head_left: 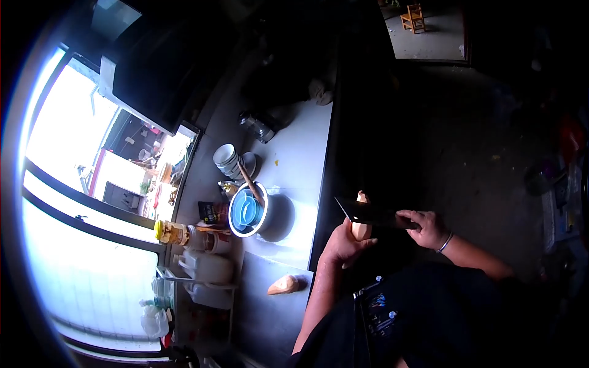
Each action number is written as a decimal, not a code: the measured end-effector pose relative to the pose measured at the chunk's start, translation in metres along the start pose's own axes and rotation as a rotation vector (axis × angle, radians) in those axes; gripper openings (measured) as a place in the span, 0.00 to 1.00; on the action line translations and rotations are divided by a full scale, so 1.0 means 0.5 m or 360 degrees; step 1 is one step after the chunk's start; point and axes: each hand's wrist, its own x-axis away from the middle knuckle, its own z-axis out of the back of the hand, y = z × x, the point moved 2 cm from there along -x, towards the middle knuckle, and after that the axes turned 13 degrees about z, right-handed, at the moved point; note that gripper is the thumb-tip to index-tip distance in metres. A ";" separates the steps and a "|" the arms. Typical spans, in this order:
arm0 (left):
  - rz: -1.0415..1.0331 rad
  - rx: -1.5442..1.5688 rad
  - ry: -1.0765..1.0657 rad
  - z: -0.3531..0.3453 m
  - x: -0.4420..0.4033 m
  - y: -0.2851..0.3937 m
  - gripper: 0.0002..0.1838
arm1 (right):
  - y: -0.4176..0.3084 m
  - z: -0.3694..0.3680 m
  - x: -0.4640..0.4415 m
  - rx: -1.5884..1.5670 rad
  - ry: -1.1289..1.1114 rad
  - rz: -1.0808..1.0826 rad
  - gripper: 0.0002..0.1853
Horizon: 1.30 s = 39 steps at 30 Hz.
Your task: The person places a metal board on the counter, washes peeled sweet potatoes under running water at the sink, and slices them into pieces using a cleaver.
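My left hand (pixel 345 243) is wrapped round the lower part of a peeled, pale orange root vegetable (pixel 361 230), which looks like a sweet potato and stands roughly upright. In my right hand (pixel 429 229) is the handle of a broad dark knife (pixel 383 217). Its blade lies across the vegetable, just above my left hand; whether the edge has cut in, I cannot tell. Both hands are off the counter's front edge, over the dark floor. A second pale root vegetable (pixel 283 284) rests on the counter to the left of my left arm.
On the counter (pixel 300 184) stand a white-rimmed basin (pixel 265 216) with blue bowls (pixel 246 210) and a wooden handle in it, stacked bowls (pixel 226 156) and a glass jar (pixel 256 127). Jars (pixel 172 233) and plastic jugs (pixel 205 268) line the window side. A small wooden chair (pixel 413 19) is far off.
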 end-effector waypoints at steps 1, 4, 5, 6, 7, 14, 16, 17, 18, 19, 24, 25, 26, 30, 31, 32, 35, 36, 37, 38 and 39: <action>0.0007 0.0000 -0.0002 0.005 0.008 0.005 0.30 | -0.001 -0.001 0.000 0.0047 0.0017 0.0050 0.27; 0.0000 -0.0041 -0.0057 0.008 0.014 0.001 0.27 | -0.017 0.013 -0.003 0.0150 -0.0083 0.0072 0.27; -0.0056 0.0038 -0.0082 0.002 0.005 -0.016 0.24 | -0.017 0.012 0.000 0.0157 -0.0086 0.0071 0.27; -0.0110 0.0116 -0.0108 -0.003 0.000 -0.028 0.22 | -0.017 0.010 0.005 0.0193 -0.0071 0.0105 0.27; -0.0111 0.0118 -0.0116 -0.008 -0.001 -0.034 0.22 | -0.019 0.010 0.010 0.0228 -0.0057 0.0136 0.27; -0.0370 0.0134 -0.0255 -0.016 0.004 -0.035 0.21 | -0.044 0.021 0.014 0.0250 -0.0207 0.0163 0.28; -0.0278 0.0075 -0.0301 -0.032 -0.005 -0.047 0.20 | -0.047 0.020 0.017 0.0165 -0.0161 0.0163 0.28; -0.0126 0.0257 -0.0421 -0.045 -0.019 -0.065 0.20 | -0.039 0.015 0.024 0.0171 -0.0190 0.0132 0.29; -0.0118 0.0317 -0.0460 -0.053 -0.030 -0.074 0.20 | -0.038 0.019 0.027 0.0174 -0.0249 0.0098 0.30; -0.0109 0.0376 -0.0498 -0.060 -0.038 -0.077 0.20 | -0.032 0.019 0.032 0.0166 -0.0246 0.0086 0.30; -0.0117 0.0214 -0.0421 -0.054 -0.034 -0.022 0.19 | -0.020 0.028 0.047 0.0148 -0.0238 0.0020 0.31; -0.0073 0.0219 -0.0426 -0.055 -0.035 -0.016 0.19 | -0.017 0.033 0.048 0.0152 -0.0234 0.0016 0.31; -0.0029 0.0223 -0.0430 -0.056 -0.036 -0.010 0.19 | -0.014 0.039 0.050 0.0144 -0.0214 -0.0010 0.31; 0.0334 0.0564 -0.0479 -0.055 0.000 0.015 0.19 | -0.010 0.048 0.047 0.0139 -0.0103 0.0038 0.30; 0.0450 0.0764 -0.0490 -0.056 -0.003 0.010 0.19 | -0.010 0.052 0.044 0.0173 -0.0116 0.0048 0.29; 0.0565 0.0968 -0.0488 -0.057 -0.005 0.005 0.19 | -0.013 0.057 0.040 0.0193 -0.0096 0.0062 0.30; 0.0129 0.0244 -0.0479 -0.064 -0.050 0.012 0.21 | -0.003 0.055 0.038 0.0211 -0.0136 0.0001 0.29; 0.0008 0.0066 -0.0437 -0.065 -0.054 0.022 0.21 | -0.001 0.051 0.038 0.0211 -0.0082 0.0040 0.29; -0.0177 0.0097 -0.0392 -0.069 -0.059 0.024 0.21 | -0.002 0.051 0.035 0.0206 -0.0100 0.0033 0.29; -0.0364 0.0127 -0.0346 -0.070 -0.061 0.027 0.21 | -0.004 0.053 0.031 0.0204 -0.0120 0.0026 0.29; -0.0348 0.0133 -0.0340 -0.068 -0.062 0.027 0.21 | -0.004 0.050 0.030 0.0188 -0.0128 0.0028 0.29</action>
